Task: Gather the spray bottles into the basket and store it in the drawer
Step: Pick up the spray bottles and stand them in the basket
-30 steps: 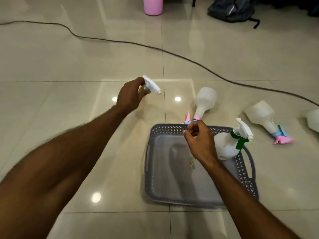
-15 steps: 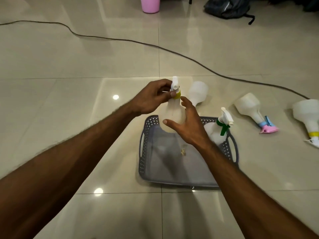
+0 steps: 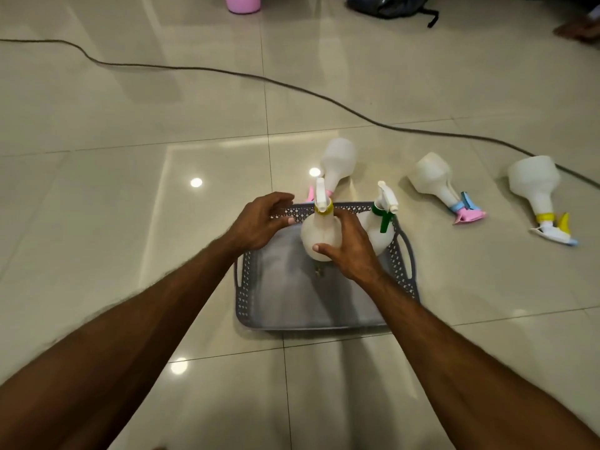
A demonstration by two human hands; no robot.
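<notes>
A grey perforated basket (image 3: 246, 293) lies on the tiled floor. Inside it stand two white spray bottles: one with a yellow collar (image 3: 319, 232) and one with a green trigger (image 3: 378, 228) at the far right corner. My right hand (image 3: 349, 246) grips the yellow-collar bottle's body. My left hand (image 3: 259, 222) hovers just left of that bottle, fingers spread, holding nothing. Three more bottles lie on the floor: a pink-trigger one (image 3: 337, 160) behind the basket, a blue-and-pink one (image 3: 435, 180) and a yellow-collar one (image 3: 535, 186) to the right.
A dark cable (image 3: 227, 73) snakes across the floor beyond the bottles. A pink bucket (image 3: 243, 2) and a dark backpack (image 3: 389, 4) sit at the far edge. A person's hand (image 3: 578, 27) rests at the top right.
My left hand carried the yellow-collar bottle to the basket and let go of its neck. My right hand took hold of its body, and the bottle now stands in the basket.
</notes>
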